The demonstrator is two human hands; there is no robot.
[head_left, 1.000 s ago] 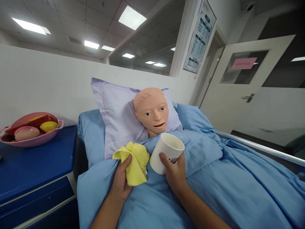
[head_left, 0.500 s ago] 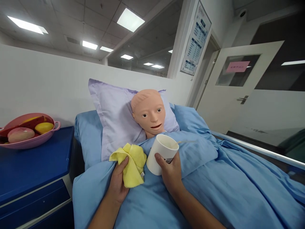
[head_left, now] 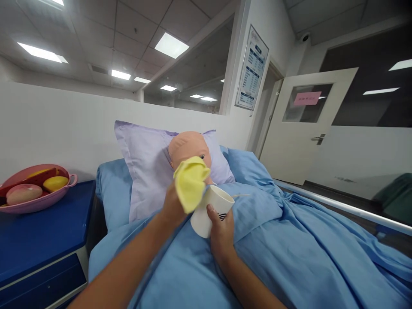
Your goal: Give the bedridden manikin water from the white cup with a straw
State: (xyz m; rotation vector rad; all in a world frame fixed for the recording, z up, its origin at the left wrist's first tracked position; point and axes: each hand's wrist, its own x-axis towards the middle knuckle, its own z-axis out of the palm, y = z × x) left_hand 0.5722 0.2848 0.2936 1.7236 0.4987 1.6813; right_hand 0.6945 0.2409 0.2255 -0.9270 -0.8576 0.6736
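Yellow cloth (head_left: 192,182) lifted in front of the manikin head (head_left: 188,143)

Since the earlier frame, the left hand (head_left: 173,201) has risen with the cloth from the lower centre of the frame, and the lower face, in plain sight then, is now covered from view. The cloth sits at the middle of the frame, hiding the mouth and one eye; whether it touches the face, I cannot tell. The left hand holds it from below, its fingers hidden behind the fabric, so how tightly they close cannot be seen. Just below and to the right, the right hand (head_left: 222,231) is wrapped around a white cup (head_left: 201,221) with black striped print, thumb on the near side, the cup tilted. A thin pale stick (head_left: 241,195) shows beside the rim.

Behind the head, left of centre, lies a lavender pillow (head_left: 146,154); a blue quilt (head_left: 251,257) fills the lower centre and right. At the left edge, a pink basket (head_left: 56,197) holding a peach (head_left: 24,194) and a yellow fruit (head_left: 55,183) stands on a blue-topped cabinet (head_left: 48,234). A framed notice (head_left: 252,68) hangs upper right of centre, beside an open door (head_left: 296,150) with a pink sign (head_left: 307,98).
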